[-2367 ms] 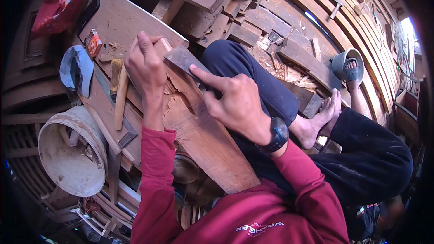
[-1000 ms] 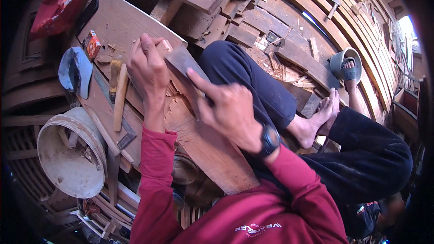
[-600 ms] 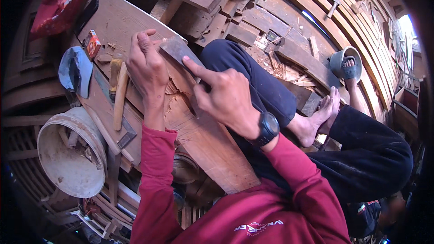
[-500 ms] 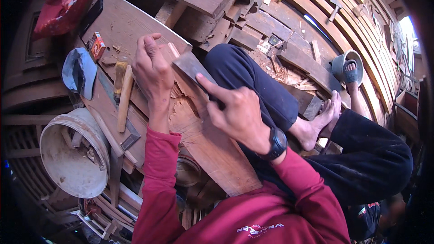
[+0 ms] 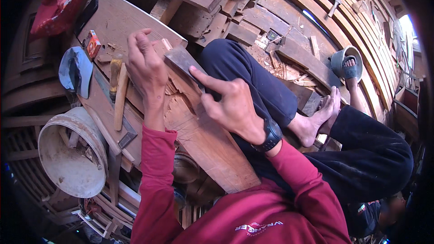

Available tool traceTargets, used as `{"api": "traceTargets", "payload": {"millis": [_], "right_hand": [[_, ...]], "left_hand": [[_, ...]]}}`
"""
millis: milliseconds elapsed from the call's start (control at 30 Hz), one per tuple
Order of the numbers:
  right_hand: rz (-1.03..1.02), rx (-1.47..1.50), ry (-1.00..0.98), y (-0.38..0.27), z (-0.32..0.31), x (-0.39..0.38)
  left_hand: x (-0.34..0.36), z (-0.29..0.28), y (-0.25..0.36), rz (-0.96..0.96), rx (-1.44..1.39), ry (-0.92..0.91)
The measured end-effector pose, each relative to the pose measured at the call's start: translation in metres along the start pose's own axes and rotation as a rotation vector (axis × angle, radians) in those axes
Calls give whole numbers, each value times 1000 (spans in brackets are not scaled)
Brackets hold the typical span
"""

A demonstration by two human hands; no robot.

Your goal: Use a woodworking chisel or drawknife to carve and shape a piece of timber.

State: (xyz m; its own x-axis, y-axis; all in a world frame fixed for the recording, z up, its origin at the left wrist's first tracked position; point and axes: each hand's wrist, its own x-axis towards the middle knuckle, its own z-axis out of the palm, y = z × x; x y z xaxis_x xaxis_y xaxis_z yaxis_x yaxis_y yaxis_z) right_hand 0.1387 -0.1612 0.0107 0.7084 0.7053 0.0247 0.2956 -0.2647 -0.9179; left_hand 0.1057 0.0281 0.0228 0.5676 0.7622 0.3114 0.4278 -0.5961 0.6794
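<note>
My right hand (image 5: 237, 104), with a dark watch on its wrist, grips a wide, flat metal blade (image 5: 181, 58). The forefinger lies stretched along the blade's face; any handle is hidden in the palm. The blade rests slantwise against a narrow piece of wood (image 5: 167, 44) with a pale end. My left hand (image 5: 147, 61) is curled beside that pale end, its fingers closed about the piece and partly hidden. Beneath both hands a long wooden board (image 5: 212, 149) with a splintered, broken patch runs toward my lap.
Left of my left hand lie a wooden-handled hammer (image 5: 121, 97) and a chisel (image 5: 115, 74). Nearby are a small red box (image 5: 92, 44), a light-blue cap (image 5: 76, 70) and a white bucket (image 5: 72, 153). At the right, another person's foot (image 5: 349, 63) stands by a grey bucket (image 5: 337, 65).
The blade and both hands have shifted slightly left and away from me. The view itself has moved a little. Both grips look the same.
</note>
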Motion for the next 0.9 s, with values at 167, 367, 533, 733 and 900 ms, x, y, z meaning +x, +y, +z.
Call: {"api": "traceTargets", "payload": {"millis": [167, 367, 533, 733, 900], "right_hand": [[46, 126, 28, -2, 5, -9], [69, 206, 25, 1, 9, -5], [65, 111, -17, -6, 5, 22], [87, 186, -8, -7, 1, 8], [85, 157, -21, -10, 3, 19]], "left_hand": [[-2, 0, 1, -12, 40, -16], [-1, -1, -1, -23, 15, 11], [2, -4, 4, -49, -13, -17], [0, -1, 3, -51, -11, 1], [0, -3, 2, -42, 9, 20]]}}
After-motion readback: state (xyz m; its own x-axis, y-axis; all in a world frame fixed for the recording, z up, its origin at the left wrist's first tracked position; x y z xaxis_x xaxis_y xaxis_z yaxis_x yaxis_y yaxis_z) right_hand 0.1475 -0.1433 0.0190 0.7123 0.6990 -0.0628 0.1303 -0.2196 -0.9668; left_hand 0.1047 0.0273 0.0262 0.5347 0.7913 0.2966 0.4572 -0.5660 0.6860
